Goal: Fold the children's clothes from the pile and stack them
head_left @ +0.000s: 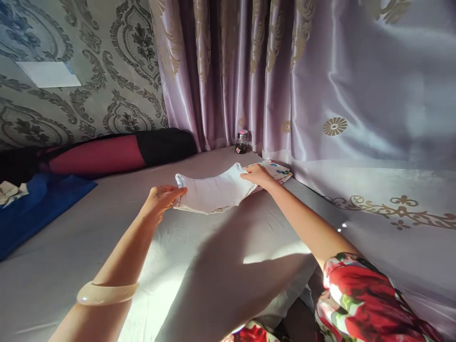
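Observation:
A folded white cloth [213,190] hangs between my two hands, sagging a little in the middle. My left hand [163,198] pinches its left end between thumb and fingers. At the opposite end, my right hand [258,175] grips the upper right corner. Just behind my right hand lies a small stack of folded printed cloth [276,168] with coloured patterns, partly covered by the hand. The cloth's underside and exact kind of garment cannot be made out.
Grey sheet [117,209] covers the bed. A small lidded glass jar [242,142] stands by the curtain [228,71]. A long black and dark red bundle [99,154] lies along the wall, with blue cloth [46,204] at the left. Curtain fabric borders the right side.

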A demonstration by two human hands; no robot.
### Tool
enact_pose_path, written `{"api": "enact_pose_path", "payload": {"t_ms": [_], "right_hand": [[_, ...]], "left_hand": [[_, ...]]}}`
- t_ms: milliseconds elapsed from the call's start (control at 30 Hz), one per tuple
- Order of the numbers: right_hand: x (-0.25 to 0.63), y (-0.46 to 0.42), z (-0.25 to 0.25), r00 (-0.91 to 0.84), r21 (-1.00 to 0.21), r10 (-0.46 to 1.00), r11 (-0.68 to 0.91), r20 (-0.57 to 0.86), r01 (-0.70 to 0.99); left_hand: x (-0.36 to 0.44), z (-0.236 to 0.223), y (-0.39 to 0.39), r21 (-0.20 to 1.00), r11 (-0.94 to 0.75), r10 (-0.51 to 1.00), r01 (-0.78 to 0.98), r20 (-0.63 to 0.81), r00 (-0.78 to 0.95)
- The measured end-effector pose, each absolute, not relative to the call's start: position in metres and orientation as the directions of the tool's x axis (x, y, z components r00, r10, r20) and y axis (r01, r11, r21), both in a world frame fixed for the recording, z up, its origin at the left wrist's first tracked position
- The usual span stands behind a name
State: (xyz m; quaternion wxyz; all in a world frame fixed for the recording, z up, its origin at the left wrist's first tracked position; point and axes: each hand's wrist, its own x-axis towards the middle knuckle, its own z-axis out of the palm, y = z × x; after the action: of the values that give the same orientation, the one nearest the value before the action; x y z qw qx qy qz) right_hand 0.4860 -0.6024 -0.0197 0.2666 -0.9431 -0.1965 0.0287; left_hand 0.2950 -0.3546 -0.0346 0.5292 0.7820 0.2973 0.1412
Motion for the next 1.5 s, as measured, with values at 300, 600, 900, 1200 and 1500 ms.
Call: {"api": "enact_pose_path", "payload": {"t_ms": [300, 600, 900, 1200, 1500], "right_hand": [[0.567, -0.657, 0.009, 0.953, -0.258, 0.251, -0.922, 0.172, 0.289], [0.626, -0.683, -0.003, 0.962, -0.100, 0.133, -0.982, 0.237, 0.161], [0.650, -0.695, -0.017, 0.953, -0.066, 0.128, -0.986, 0.276, 0.151], [0.655, -0.702, -0.046, 0.976, -0.092, 0.093, -0.989, 0.195, 0.112], [0.659, -0.690, -0.067, 0.921, 0.007, 0.259, -0.963, 0.291, 0.269]], "left_hand": [[0.398, -0.041, -0.433, 0.997, 0.039, 0.582, 0.060, -0.072, 0.810], [0.472, -0.064, -0.486, 0.975, 0.216, 0.554, -0.043, -0.086, 0.828], [0.506, -0.091, -0.506, 0.967, 0.254, 0.547, 0.015, -0.156, 0.822], [0.497, -0.122, -0.499, 0.964, 0.137, 0.507, 0.228, -0.266, 0.820], [0.501, -0.121, -0.488, 0.715, -0.690, 0.498, 0.111, 0.359, 0.789]]}}
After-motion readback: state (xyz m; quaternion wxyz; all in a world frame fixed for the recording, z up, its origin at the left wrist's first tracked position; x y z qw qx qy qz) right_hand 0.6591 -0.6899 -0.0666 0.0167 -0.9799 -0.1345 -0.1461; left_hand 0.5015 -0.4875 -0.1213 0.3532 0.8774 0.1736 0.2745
